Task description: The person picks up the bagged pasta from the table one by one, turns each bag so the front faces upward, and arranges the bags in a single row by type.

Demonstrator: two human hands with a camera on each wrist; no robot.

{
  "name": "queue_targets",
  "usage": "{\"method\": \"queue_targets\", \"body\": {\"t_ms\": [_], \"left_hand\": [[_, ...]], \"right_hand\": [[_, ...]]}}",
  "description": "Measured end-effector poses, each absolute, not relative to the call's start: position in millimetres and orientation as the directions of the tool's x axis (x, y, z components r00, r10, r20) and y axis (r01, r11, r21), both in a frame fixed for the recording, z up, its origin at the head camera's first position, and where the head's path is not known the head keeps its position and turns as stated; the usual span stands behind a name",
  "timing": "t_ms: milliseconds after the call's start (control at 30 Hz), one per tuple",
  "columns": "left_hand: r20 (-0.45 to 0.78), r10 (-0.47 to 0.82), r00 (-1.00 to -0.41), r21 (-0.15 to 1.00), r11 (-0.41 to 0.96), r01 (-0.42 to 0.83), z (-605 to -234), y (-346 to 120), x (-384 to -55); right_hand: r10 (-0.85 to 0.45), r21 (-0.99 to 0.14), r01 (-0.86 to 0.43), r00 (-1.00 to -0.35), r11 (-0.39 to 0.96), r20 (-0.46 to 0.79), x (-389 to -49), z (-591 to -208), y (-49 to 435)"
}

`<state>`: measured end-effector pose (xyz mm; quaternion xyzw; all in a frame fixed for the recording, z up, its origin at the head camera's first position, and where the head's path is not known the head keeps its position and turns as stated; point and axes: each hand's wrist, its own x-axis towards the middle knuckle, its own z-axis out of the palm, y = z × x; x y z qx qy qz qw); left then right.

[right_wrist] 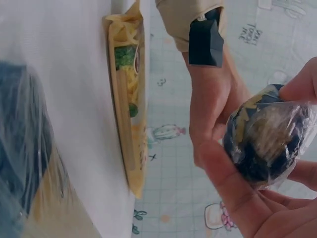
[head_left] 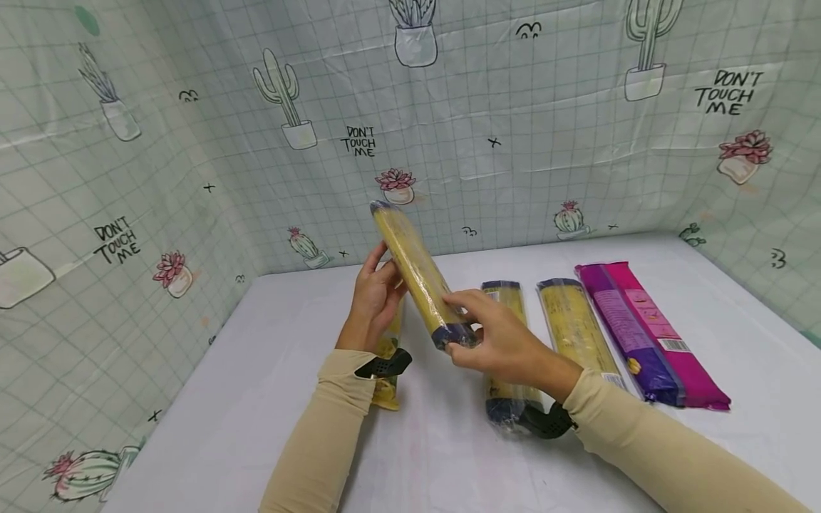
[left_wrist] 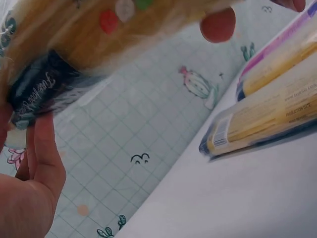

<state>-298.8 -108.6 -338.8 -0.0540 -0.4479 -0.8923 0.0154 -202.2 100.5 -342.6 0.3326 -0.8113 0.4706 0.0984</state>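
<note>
A clear packet of spaghetti [head_left: 413, 260] with navy ends is held tilted above the table, its far end raised. My right hand [head_left: 497, 335] pinches its near end between thumb and fingers; in the right wrist view that wrapped end [right_wrist: 267, 139] faces the camera. On the packet's left side my left hand [head_left: 375, 296] holds it, and in the left wrist view the fingers [left_wrist: 44, 153] lie against the navy end. Below the left wrist, a yellow pasta packet [head_left: 386, 395] is partly hidden. Another spaghetti packet [head_left: 503, 292] lies partly behind the right hand.
Right of it lie a spaghetti packet [head_left: 574, 324] and a magenta and purple packet [head_left: 654, 328], side by side. The white table [head_left: 256, 427] meets a patterned cloth backdrop [head_left: 474, 185] at the back and sides.
</note>
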Motion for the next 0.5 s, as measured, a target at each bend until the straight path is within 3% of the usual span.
{"method": "queue_targets", "body": {"t_ms": [200, 500], "left_hand": [[0.103, 0.113, -0.988, 0.803, -0.596, 0.016, -341.2, -112.2, -298.7], [0.059, 0.276, -0.960, 0.868, -0.488, -0.087, -343.7, -113.5, -297.5]], "right_hand": [[-0.460, -0.753, -0.607, -0.761, 0.255, 0.457, -200.2, -341.0, 97.7], [-0.437, -0.823, -0.537, -0.795, 0.185, 0.420, -197.4, -340.3, 98.5]]}}
